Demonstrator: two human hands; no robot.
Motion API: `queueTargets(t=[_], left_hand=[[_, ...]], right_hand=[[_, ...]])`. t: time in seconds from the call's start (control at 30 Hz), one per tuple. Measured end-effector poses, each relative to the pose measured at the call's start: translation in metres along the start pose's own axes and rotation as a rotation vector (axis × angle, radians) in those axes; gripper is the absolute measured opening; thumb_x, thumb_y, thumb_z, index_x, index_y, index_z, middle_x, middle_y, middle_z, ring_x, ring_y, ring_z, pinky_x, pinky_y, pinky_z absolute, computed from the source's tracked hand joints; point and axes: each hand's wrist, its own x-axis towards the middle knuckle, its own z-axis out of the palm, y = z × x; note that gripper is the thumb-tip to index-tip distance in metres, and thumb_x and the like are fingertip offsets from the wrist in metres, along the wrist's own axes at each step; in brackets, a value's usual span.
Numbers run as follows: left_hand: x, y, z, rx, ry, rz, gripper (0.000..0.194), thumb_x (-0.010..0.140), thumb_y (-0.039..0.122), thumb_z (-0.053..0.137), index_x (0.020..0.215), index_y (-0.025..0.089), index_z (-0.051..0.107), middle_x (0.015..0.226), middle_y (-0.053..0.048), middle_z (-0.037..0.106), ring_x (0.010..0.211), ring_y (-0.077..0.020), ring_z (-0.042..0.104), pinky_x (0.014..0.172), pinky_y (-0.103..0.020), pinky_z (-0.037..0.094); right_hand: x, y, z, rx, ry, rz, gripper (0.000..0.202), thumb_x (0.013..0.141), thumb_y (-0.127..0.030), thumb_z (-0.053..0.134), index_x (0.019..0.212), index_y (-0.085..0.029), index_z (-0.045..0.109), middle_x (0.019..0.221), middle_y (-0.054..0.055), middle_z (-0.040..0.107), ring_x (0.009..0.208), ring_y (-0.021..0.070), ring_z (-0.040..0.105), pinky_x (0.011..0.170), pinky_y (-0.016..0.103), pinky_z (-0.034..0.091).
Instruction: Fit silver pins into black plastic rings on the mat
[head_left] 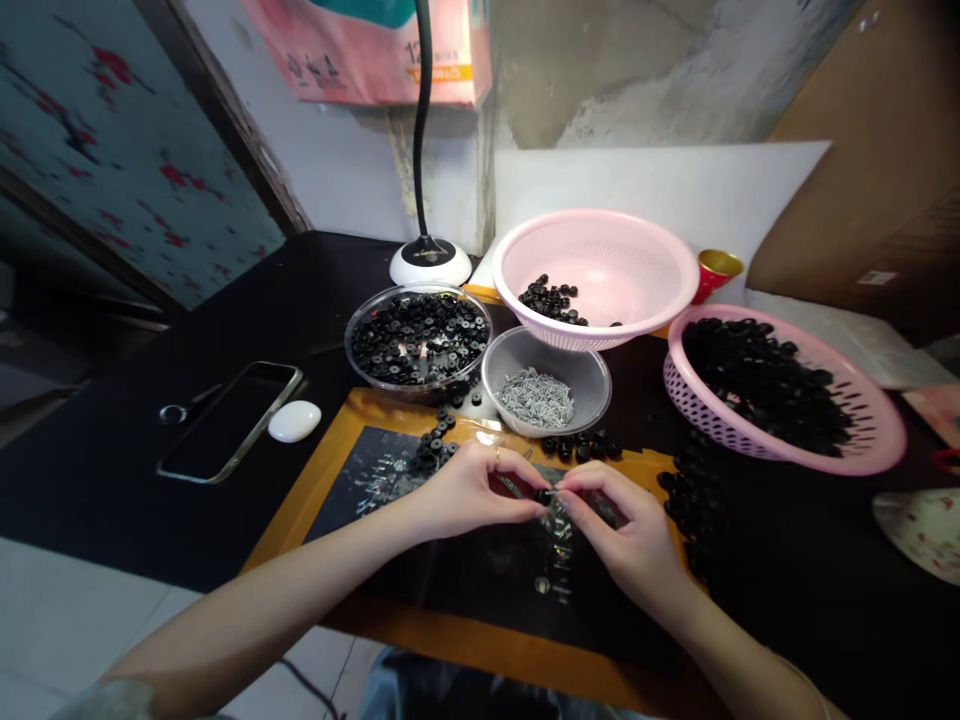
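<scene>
Grip narrow at both hands: on my feed the left hand [471, 488] pinches a small round black piece [542, 496], and the right hand [628, 515] pinches a thin silvery metal piece [554, 491] just beside it.
From left to right on the black desk [247, 300], I see a dark-screened phone [229, 425], a glossy white oval object [295, 421], a clear round plastic bowl [397, 390] full of black discs and a translucent plastic bowl [592, 375] of silvery metal pins. Behind that stands a pale pink plastic colander [622, 265] with some black pieces; at far right, a pink perforated basket [874, 440] is heaped with more. Both pinched pieces are between my fingertips, above a dark mat [480, 575]; whether they touch is too small to tell.
</scene>
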Motion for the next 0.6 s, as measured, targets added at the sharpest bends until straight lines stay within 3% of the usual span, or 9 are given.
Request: queueTargets(t=[0.17, 0.43, 0.6], left_hand=[[-0.0003, -0.0012, 0.0, -0.033, -0.021, -0.065, 0.023, 0.07, 0.019, 0.072, 0.089, 0.008, 0.07, 0.085, -0.01, 0.073, 0.073, -0.0163, 0.069, 0.068, -0.024, 0.057], [0.0004, -0.0015, 0.001, -0.004, -0.011, -0.042, 0.02, 0.07, 0.02, 0.071, 0.087, 0.009, 0.071, 0.082, -0.009, 0.073, 0.072, -0.0168, 0.069, 0.068, -0.026, 0.058], [-0.0001, -0.001, 0.0019, 0.07, -0.002, -0.012, 0.02, 0.07, 0.019, 0.07, 0.087, 0.009, 0.071, 0.079, -0.008, 0.073, 0.07, -0.017, 0.069, 0.066, -0.025, 0.058]], right_hand=[[-0.0002, -0.0009, 0.0006, -0.007, 0.003, -0.024, 0.003, 0.085, -0.02, 0.06, 0.084, -0.022, 0.062, 0.079, 0.003, 0.065, 0.074, 0.0186, 0.061, 0.066, 0.031, 0.048], [-0.0003, -0.0025, 0.0014, -0.067, -0.011, -0.049, 0.005, 0.085, -0.018, 0.059, 0.083, -0.022, 0.061, 0.078, 0.003, 0.064, 0.068, 0.0176, 0.059, 0.062, 0.03, 0.047], [-0.0012, -0.002, 0.0007, -0.175, -0.027, -0.194, 0.013, 0.083, -0.01, 0.058, 0.09, -0.021, 0.06, 0.081, 0.005, 0.063, 0.072, 0.0177, 0.059, 0.065, 0.03, 0.048]])
